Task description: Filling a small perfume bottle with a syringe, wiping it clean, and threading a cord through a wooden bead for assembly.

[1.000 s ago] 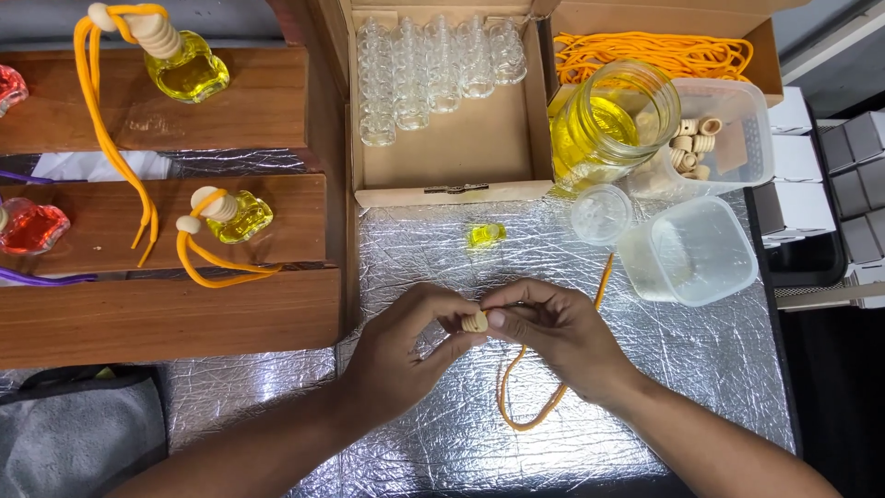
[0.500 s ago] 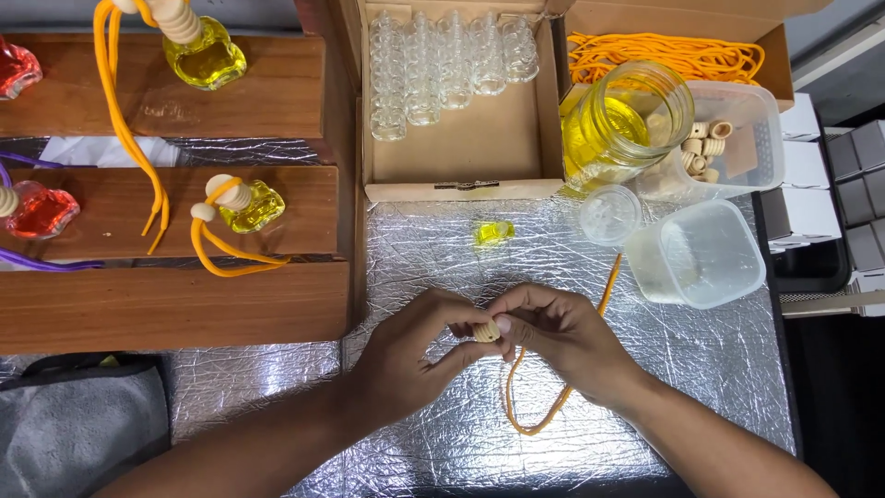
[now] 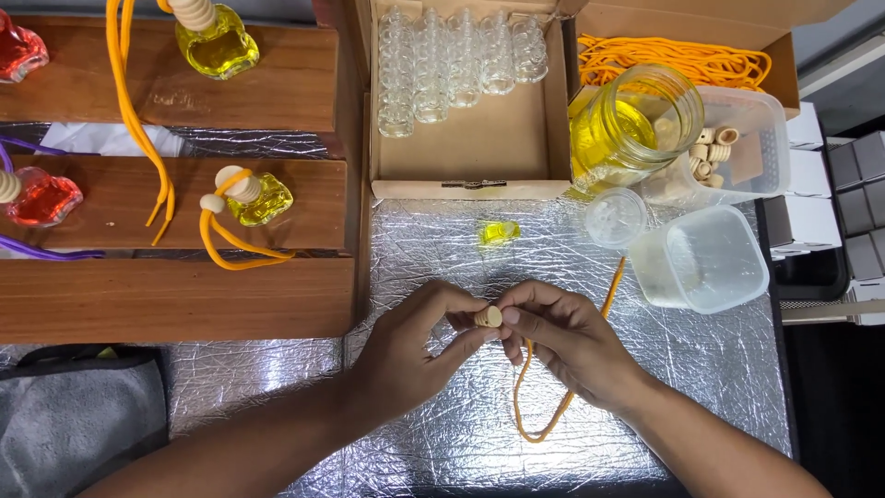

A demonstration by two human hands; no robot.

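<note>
My left hand (image 3: 412, 346) and my right hand (image 3: 562, 341) meet over the foil-covered table (image 3: 442, 443). Between their fingertips they pinch a small ribbed wooden cap (image 3: 488, 317). An orange cord (image 3: 539, 410) hangs from my right hand, loops down over the foil and runs up to the right. A small bottle of yellow liquid (image 3: 499, 231) lies on the foil just beyond my hands.
Wooden shelves (image 3: 175, 300) at left hold finished yellow bottles (image 3: 260, 198) and red ones (image 3: 41, 195) with cords. A cardboard box (image 3: 466, 157) of empty glass bottles sits behind, beside a jar of yellow liquid (image 3: 627, 124), a tub of wooden caps (image 3: 737, 138), a clear tub (image 3: 705, 258) and orange cords (image 3: 678, 60).
My hands stay together on the cap and cord with only small finger shifts. The view has tilted slightly, so the shelves and boxes sit a little higher.
</note>
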